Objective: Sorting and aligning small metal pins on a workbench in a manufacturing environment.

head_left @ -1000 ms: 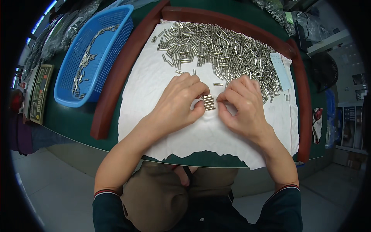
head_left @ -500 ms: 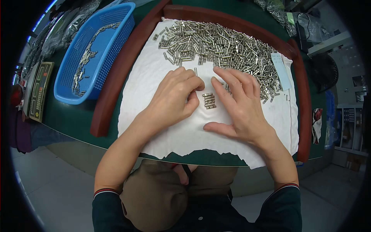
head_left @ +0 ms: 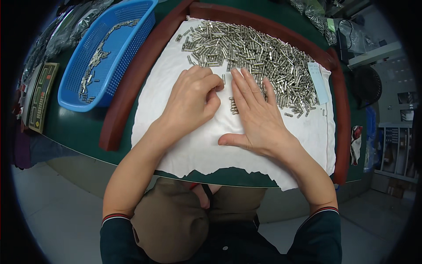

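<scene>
Small shiny metal pins (head_left: 250,46) lie in a large heap across the far part of a white cloth (head_left: 193,152). My left hand (head_left: 191,99) is closed over the cloth, its fingers curled in toward the thumb; whatever they may hold is hidden. Just beyond its index finger stands out a single metal pin (head_left: 223,79). My right hand (head_left: 259,114) lies flat with fingers stretched and the thumb out to the side. It partly covers a short row of pins (head_left: 233,106) arranged side by side, their left ends showing.
Dark red wooden bars (head_left: 125,94) border the cloth on the left, far and right sides. Outside the left bar is a blue plastic basket (head_left: 112,72) with more pins inside. A light blue paper slip (head_left: 318,83) rests on the heap's right side. A boxed item (head_left: 43,97) sits far left.
My right hand has moved left and flattened over the row of pins, which was fully in sight before. My left hand has shifted slightly farther away and left, still curled.
</scene>
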